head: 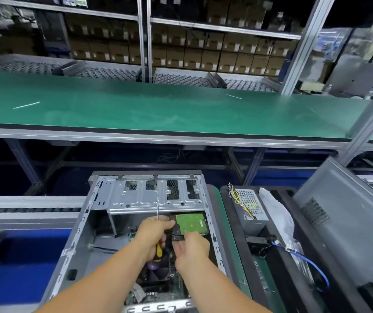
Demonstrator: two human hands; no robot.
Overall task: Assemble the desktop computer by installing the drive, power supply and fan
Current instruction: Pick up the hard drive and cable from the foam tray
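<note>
- Hard drive with green circuit board facing up (190,223): one, low inside the open grey steel computer case (104,224), just under the silver perforated drive cage (149,195), toward the case's right wall; probably being seated or connected, hence both hands crowding its near edge
- Left hand (153,230): fingers curled round a screwdriver with yellow-and-black handle (159,249), thin shaft sticking up past the knuckles; tool likely parked in the palm so fingertips stay free at the black connector block (177,233)
- Right hand (192,248): fingers loosely bent toward that block at the drive's near edge; whether pinching it or only touching, cannot tell
- Grey boxed power supply with yellow and black wire bundle (249,211): one, on the green-edged tray beside the case, not yet installed by the look of it
- Blue cable (312,265): one, lying further right, near crumpled clear plastic wrap (275,211)
- Black fan (156,275): one, partly hidden under the forearms
- Grey vented side panel (343,220): one, leaning at far right, presumably set aside for access
</note>
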